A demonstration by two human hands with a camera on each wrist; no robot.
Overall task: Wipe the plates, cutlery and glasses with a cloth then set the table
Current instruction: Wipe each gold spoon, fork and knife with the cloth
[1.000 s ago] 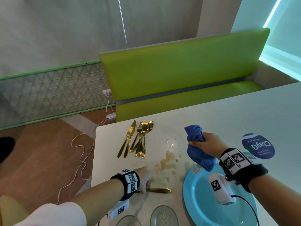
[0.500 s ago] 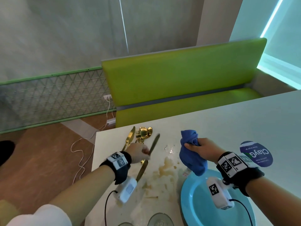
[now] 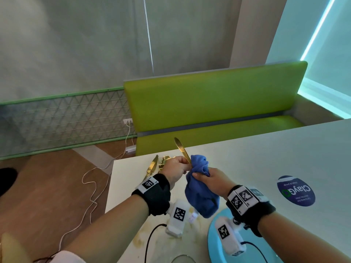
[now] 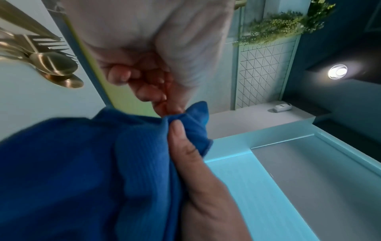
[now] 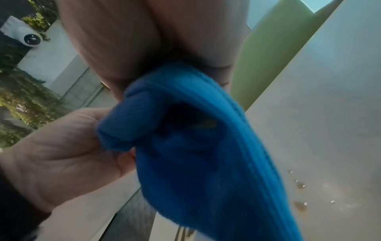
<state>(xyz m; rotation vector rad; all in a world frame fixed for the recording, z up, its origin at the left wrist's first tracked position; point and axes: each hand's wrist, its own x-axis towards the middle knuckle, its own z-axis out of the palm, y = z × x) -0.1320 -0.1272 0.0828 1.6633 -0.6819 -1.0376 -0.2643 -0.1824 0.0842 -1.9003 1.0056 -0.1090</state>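
Observation:
My left hand [image 3: 183,165] grips a gold knife [image 3: 180,148] by its handle, blade pointing up and away. My right hand [image 3: 198,175] holds a bunched blue cloth [image 3: 201,196] pressed against the knife just below the blade. In the left wrist view my curled left fingers [image 4: 136,79] meet the cloth [image 4: 82,163], with my right thumb [image 4: 180,135] pinching a fold. The right wrist view shows the cloth [image 5: 195,146] hanging from my right palm. More gold cutlery [image 3: 156,167] lies in a pile at the table's far left corner. A light blue plate [image 3: 213,242] sits under my right wrist.
A brown spill [image 3: 141,242] stains the white table [image 3: 247,168] below my left wrist, and a glass rim [image 3: 183,258] shows at the bottom edge. A round blue sticker [image 3: 295,190] lies to the right. A green bench [image 3: 209,111] stands beyond the table.
My left hand picked the knife up off the table, raised it and brought it right to the cloth. The blade now points up, and my right hand has moved left to meet it.

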